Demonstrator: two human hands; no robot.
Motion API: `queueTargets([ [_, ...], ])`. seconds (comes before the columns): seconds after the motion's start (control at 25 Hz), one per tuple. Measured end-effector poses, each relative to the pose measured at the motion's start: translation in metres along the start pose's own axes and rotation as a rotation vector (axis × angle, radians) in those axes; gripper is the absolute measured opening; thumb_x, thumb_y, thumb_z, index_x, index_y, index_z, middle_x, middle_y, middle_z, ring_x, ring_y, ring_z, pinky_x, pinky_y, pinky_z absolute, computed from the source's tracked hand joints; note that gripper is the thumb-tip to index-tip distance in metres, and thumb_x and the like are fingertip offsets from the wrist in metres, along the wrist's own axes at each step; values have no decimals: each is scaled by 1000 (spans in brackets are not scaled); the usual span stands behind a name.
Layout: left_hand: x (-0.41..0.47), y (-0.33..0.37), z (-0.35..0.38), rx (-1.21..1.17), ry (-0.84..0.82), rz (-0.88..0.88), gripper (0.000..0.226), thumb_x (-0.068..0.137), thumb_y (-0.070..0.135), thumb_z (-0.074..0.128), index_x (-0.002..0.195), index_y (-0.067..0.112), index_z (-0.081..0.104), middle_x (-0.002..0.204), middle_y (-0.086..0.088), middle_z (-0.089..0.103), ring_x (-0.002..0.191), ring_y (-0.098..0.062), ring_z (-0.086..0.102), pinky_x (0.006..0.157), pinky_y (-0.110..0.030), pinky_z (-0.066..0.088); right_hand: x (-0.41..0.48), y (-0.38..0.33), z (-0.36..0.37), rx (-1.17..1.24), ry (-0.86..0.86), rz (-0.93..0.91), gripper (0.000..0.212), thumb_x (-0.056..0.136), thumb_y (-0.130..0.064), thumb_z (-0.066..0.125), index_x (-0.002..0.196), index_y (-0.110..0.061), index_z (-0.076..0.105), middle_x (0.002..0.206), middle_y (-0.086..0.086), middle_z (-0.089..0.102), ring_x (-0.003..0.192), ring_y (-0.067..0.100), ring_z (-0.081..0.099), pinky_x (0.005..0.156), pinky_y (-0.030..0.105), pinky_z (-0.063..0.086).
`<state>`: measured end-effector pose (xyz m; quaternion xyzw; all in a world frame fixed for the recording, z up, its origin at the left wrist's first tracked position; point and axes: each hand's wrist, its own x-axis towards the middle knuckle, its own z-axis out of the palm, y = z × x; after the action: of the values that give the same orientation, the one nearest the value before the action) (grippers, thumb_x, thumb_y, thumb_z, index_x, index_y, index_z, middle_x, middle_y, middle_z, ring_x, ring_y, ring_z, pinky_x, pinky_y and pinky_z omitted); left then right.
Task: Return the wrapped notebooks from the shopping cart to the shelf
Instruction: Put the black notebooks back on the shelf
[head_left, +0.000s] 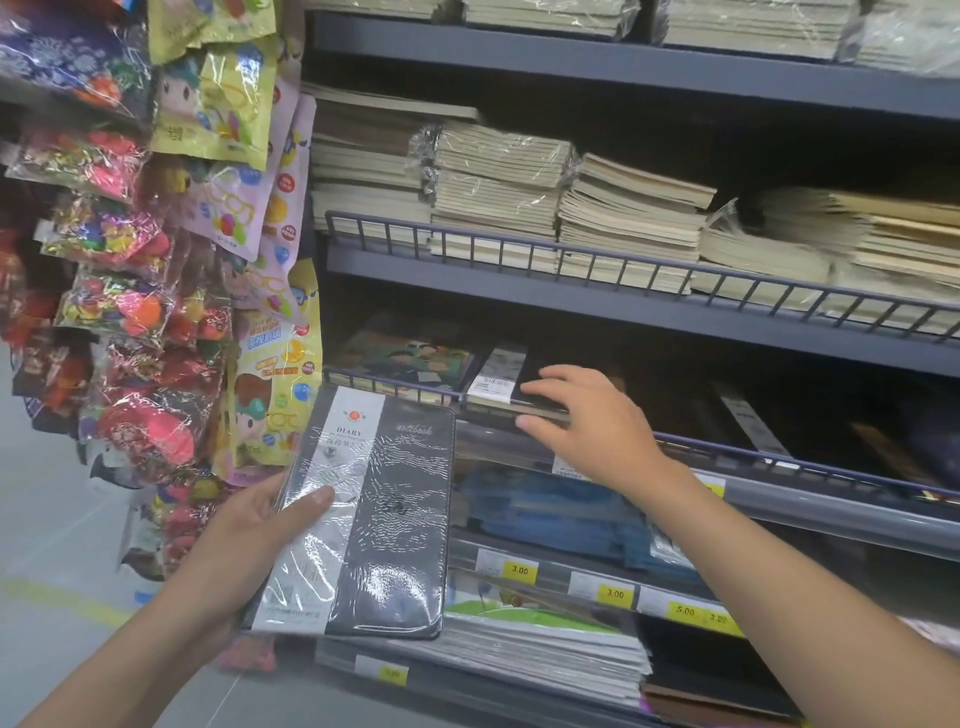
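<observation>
My left hand (260, 525) grips a plastic-wrapped black and white notebook (384, 525) by its left edge, thumb on the cover, holding it in front of the shelves. My right hand (587, 421) reaches to the shelf and rests with straight fingers on a stack of similar black wrapped notebooks (501, 384) lying behind the wire rail (395, 387). The shopping cart is out of view.
Grey shelves (571, 301) hold stacks of beige notebooks above and blue and white books below, with yellow price tags (519, 570). Bags of toys and sweets (145, 322) hang at the left. Grey floor lies at the lower left.
</observation>
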<state>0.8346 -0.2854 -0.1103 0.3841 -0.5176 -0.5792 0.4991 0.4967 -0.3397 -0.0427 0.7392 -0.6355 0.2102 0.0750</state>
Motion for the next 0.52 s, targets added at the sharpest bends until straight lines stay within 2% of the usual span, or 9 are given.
queueTargets([
  [0.08, 1, -1, -1, 12, -2, -6, 93, 49, 72, 89, 128, 27, 69, 128, 8, 73, 124, -18, 66, 117, -54, 37, -7, -4, 6, -97, 47, -85, 39, 97, -46, 57, 136, -40, 58, 141, -18, 56, 134, 10, 47, 97, 38, 51],
  [0.2, 0, 0, 1, 17, 28, 1, 90, 50, 71, 88, 127, 28, 69, 126, 12, 74, 123, -13, 66, 117, -50, 38, -8, 0, 15, -79, 107, -93, 35, 101, -28, 57, 134, -34, 62, 135, -14, 63, 129, 12, 55, 92, 36, 54],
  [0.32, -1, 2, 4, 6, 71, -3, 70, 64, 61, 87, 123, 28, 70, 122, 17, 75, 121, -8, 66, 118, -48, 38, -1, 4, 19, -52, 115, -104, 33, 101, -22, 57, 132, -30, 65, 133, -9, 66, 127, 16, 58, 93, 41, 56],
  [0.44, 0, 0, 3, 20, 50, -7, 83, 56, 70, 85, 126, 30, 70, 127, 13, 73, 123, -14, 66, 117, -51, 39, 16, 8, 20, -32, 74, -87, 33, 102, -20, 54, 132, -28, 65, 133, -7, 66, 126, 19, 58, 94, 43, 56],
  [0.52, 2, -1, 2, 16, 43, -10, 78, 59, 67, 82, 128, 31, 69, 128, 13, 73, 125, -14, 66, 117, -51, 38, 26, 11, 23, -26, 19, -69, 37, 101, -12, 51, 132, -27, 65, 133, -5, 66, 123, 22, 60, 94, 43, 56],
])
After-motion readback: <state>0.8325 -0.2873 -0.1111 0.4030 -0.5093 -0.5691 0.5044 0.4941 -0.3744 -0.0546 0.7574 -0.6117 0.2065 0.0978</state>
